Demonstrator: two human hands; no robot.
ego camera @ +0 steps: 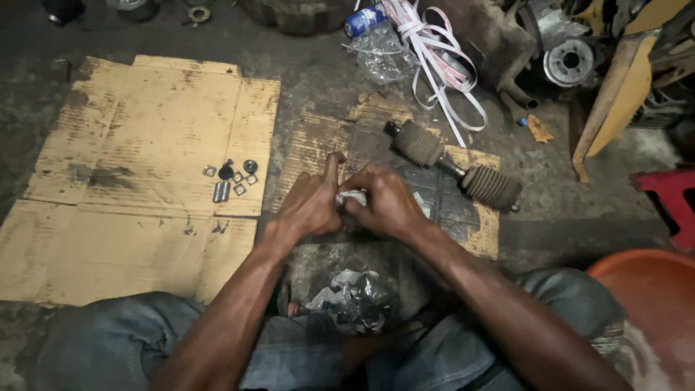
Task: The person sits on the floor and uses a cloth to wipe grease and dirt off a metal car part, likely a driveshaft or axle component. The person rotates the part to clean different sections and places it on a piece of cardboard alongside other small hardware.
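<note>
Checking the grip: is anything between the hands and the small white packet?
Nothing visible. The left hand and right hand both pinch the white packet directly, over the dark cardboard. The boot-covered shaft lies apart, beyond them.

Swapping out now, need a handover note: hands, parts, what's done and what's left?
Left hand: closed on one side of the small white packet, forefinger raised.
Right hand: fingers pinching the other side of the same packet, over the dark cardboard.
Drive shaft with two rubber boots: lying on the cardboard just beyond the hands, untouched.
Small metal nuts and sleeve: grouped on the large flattened cardboard to the left.
Crumpled plastic wrapper: between the knees.
Done: small parts laid out. Left: packet looks unopened; cannot tell its contents.
</note>
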